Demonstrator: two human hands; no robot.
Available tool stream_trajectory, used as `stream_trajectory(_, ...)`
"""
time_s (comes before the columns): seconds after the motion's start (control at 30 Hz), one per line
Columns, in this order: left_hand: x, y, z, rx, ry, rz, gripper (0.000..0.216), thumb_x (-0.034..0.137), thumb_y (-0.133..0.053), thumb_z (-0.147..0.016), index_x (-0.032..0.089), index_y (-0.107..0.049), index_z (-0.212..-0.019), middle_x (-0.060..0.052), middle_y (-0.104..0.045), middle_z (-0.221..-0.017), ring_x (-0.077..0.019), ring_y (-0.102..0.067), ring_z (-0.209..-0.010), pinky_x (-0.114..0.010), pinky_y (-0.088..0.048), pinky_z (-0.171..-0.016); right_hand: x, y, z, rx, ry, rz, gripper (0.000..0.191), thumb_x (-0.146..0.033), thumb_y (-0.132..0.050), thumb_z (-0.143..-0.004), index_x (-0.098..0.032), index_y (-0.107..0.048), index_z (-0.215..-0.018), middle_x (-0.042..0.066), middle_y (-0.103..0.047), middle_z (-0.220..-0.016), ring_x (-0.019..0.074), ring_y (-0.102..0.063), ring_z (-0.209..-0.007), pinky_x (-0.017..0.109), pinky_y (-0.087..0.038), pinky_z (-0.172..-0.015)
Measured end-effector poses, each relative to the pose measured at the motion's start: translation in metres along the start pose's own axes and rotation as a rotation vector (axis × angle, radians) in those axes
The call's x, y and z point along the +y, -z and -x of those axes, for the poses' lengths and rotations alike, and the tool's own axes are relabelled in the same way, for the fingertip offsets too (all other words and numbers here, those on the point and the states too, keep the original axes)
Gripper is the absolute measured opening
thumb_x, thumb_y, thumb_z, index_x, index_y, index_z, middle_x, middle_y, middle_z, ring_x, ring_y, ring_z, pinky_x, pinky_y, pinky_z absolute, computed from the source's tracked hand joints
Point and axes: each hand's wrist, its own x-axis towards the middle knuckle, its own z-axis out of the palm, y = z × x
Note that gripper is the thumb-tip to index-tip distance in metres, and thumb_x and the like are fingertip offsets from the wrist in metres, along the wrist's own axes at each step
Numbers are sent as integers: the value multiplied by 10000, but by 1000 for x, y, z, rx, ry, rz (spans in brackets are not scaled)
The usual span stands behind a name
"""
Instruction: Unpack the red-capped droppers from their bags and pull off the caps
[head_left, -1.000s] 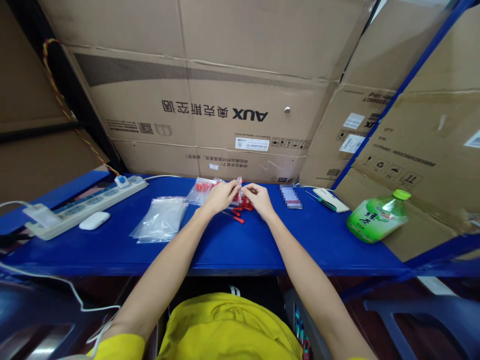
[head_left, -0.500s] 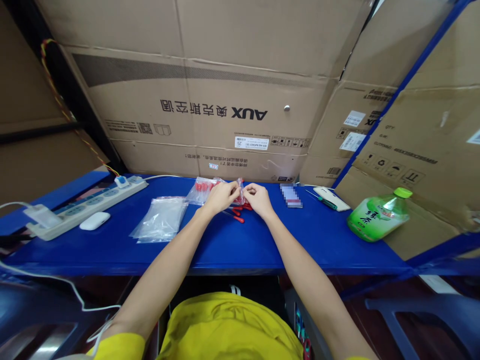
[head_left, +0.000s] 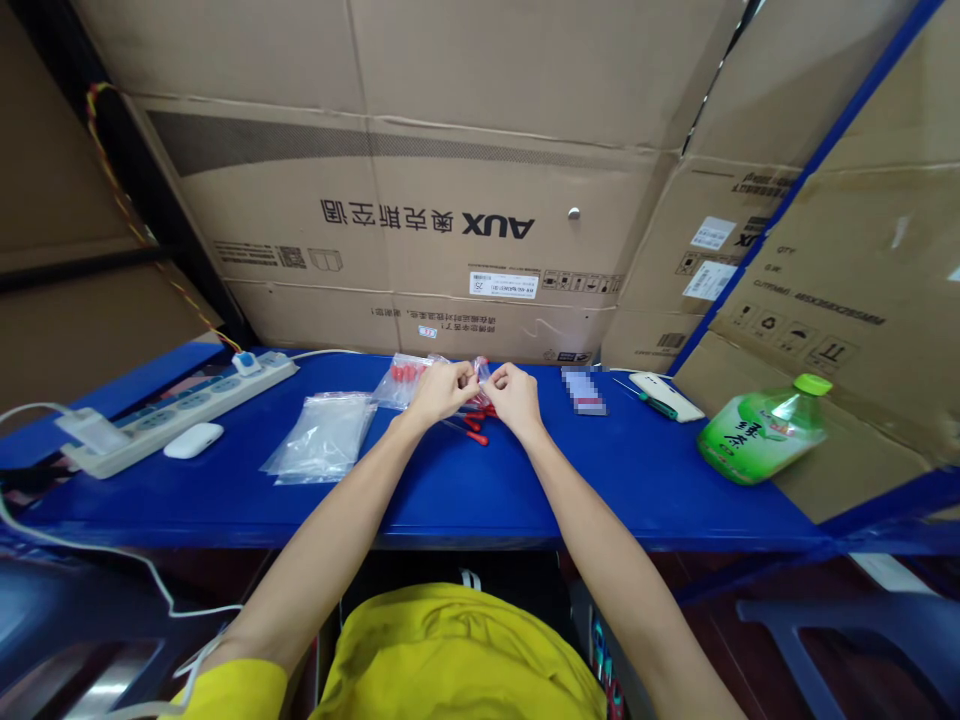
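Near the back of the blue table, my left hand [head_left: 448, 388] and my right hand [head_left: 513, 393] are closed, fingertips pinching a small clear plastic bag [head_left: 481, 369] between them. Something red shows in or behind this bag; my fingers hide part of it. Just below the hands lie several thin red-ended sticks [head_left: 477, 438], too small to name surely. Beyond my left hand rests another clear bag [head_left: 393, 390] with several red-ended pieces inside. A stack of flat clear zip bags [head_left: 322, 440] lies to the left of my left forearm.
On the left are a white power strip [head_left: 187, 408] and a white earphone case [head_left: 193, 441]. To the right lie a blurred-out phone-like item [head_left: 584, 390], a green screwdriver [head_left: 660, 405], a cream-coloured flat object [head_left: 679, 398] and a green tea bottle [head_left: 761, 435]. Cardboard [head_left: 420, 170] walls the back.
My hands stay at nearly the same spot with the small bag between them, the fingers shifting only slightly. The view has moved a little.
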Motion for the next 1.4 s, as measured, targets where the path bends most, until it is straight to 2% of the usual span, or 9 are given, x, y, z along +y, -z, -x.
stream_trajectory(0.2,11,6,1,72,12,0,271,343,-523,-917,181,-613,-718,9,-588,-588,-129,-484,-538,-269,-294,-587,13,12,-5,72,-19,-60,17,-241,-619,-782,-231,-622,-796,-11,-713,-702,174,-667,-658,256,-487,-675)
stream_trajectory(0.4,11,6,3,96,8,-48,308,380,-474,-999,195,-641,-818,-12,-638,-649,-158,-520,-571,-286,-293,-597,4,5,1,-81,233,-172,389,-103,-498,-802,-251,-723,-1082,32,-756,-1155,169,-716,-797,287,-568,-793)
stream_trajectory(0.57,13,6,4,126,-29,-58,279,382,-475,-1021,198,-650,-904,-22,-679,-716,-173,-578,-645,-286,-324,-631,9,-5,1,-201,129,-293,522,-68,-497,-786,-253,-775,-1187,19,-796,-1060,206,-747,-860,379,-612,-890)
stream_trajectory(0.73,19,8,6,139,-1,-84,307,416,-439,-1051,211,-650,-964,-31,-688,-782,-197,-618,-740,-294,-373,-686,21,-7,-7,-93,113,-372,464,-57,-511,-758,-230,-805,-1073,34,-797,-1116,232,-736,-1121,437,-537,-1089)
stream_trajectory(0.83,17,8,6,268,34,-45,296,419,-435,-1055,209,-640,-1010,-70,-695,-935,-232,-635,-923,-325,-438,-836,23,-4,-12,10,95,-422,418,-83,-503,-780,-191,-779,-1075,66,-785,-1167,223,-728,-1145,413,-530,-1096)
stream_trajectory(0.97,2,1,-1,493,185,153,345,423,-645,-950,197,-599,-1206,-144,-629,-1253,-291,-567,-1208,-430,-424,-1066,14,3,-13,55,69,-572,358,-167,-516,-836,-179,-743,-1113,75,-751,-1258,211,-708,-1180,384,-552,-1071)
stream_trajectory(1.03,-6,-4,-5,490,342,414,487,455,-705,-905,197,-553,-1290,-152,-622,-1277,-273,-611,-1152,-432,-487,-1012,9,6,-12,44,61,-634,353,-219,-544,-851,-185,-732,-1149,77,-741,-1281,221,-702,-1190,396,-567,-1051)
stream_trajectory(1.17,-14,-7,-10,214,508,981,530,558,-738,-850,193,-599,-1207,-102,-686,-1060,-186,-677,-812,-319,-572,-694,3,5,-8,-11,79,-663,351,-284,-592,-852,-194,-734,-1159,80,-754,-1244,244,-700,-1185,421,-554,-1059)
stream_trajectory(1.4,-8,0,-9,386,359,924,523,386,-837,-761,226,-584,-1190,-67,-663,-1115,-132,-625,-725,-232,-547,-536,16,6,-9,93,137,-362,354,-314,-645,-800,-192,-766,-1109,107,-699,-1160,226,-691,-952,347,-588,-847)
